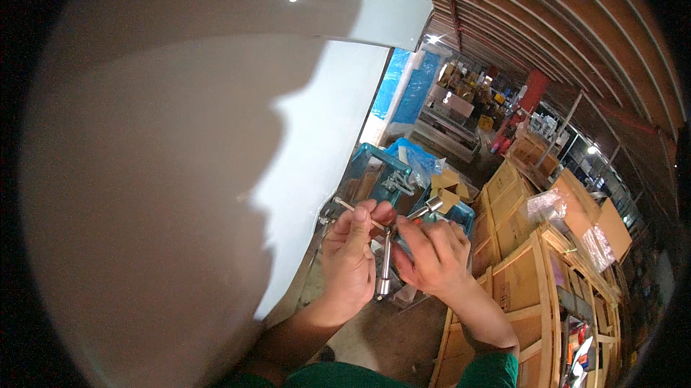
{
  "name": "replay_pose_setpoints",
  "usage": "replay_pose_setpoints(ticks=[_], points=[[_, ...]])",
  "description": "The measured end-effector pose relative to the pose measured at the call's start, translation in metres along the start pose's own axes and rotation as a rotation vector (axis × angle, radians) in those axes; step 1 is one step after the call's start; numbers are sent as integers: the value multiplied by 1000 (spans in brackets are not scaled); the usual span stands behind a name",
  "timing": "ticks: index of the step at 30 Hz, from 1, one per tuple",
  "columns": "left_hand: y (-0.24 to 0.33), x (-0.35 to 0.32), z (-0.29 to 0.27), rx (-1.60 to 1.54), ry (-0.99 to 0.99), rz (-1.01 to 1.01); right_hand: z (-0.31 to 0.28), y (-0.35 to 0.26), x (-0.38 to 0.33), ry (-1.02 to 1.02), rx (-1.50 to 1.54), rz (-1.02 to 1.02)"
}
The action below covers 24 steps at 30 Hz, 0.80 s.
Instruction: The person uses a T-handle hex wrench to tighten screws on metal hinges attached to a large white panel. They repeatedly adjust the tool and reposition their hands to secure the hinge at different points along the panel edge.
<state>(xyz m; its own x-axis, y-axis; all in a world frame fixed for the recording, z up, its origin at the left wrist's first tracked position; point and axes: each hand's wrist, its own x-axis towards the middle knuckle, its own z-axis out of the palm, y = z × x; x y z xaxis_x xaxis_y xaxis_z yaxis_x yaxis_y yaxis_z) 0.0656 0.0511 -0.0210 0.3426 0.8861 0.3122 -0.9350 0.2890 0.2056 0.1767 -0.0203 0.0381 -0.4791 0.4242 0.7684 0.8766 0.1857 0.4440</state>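
Observation:
A shiny metal Y-shaped socket wrench (386, 255) is held up in front of me, its arms meeting between my two hands. My left hand (349, 258) is closed around one thin arm, pinching it between thumb and fingers, with its small tip sticking out to the upper left. One arm hangs down and ends in a socket; another runs to the upper right to a wider socket. My right hand (435, 255) has its fingers curled at the wrench's middle and the upper-right arm. Its fingertips are partly hidden.
A large pale panel (309, 136) rises close on my left. Beyond my hands stand teal crates (374, 155) with metal parts and an opened cardboard box (450, 188). Wooden crates (518, 280) line the right side, with cardboard and clear plastic wrap (599, 244) on top.

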Motion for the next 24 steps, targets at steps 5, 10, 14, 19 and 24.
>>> replay_pose_setpoints(ticks=[5, 10, 14, 19, 24], points=[[5, 1, 2, 33, 8, 4, 7, 0, 1, -289, 622, 509], [5, 1, 2, -2, 39, -37, 0, -2, 1, 78, 78, 7], [5, 4, 0, 40, 45, 4, -2, -1, 8, -54, -111, -93], [7, 5, -1, -12, 11, -21, 8, -12, 14, -265, 1155, 992], [9, 4, 0, 14, 17, -12, -4, -13, 16, 3, 340, 273]])
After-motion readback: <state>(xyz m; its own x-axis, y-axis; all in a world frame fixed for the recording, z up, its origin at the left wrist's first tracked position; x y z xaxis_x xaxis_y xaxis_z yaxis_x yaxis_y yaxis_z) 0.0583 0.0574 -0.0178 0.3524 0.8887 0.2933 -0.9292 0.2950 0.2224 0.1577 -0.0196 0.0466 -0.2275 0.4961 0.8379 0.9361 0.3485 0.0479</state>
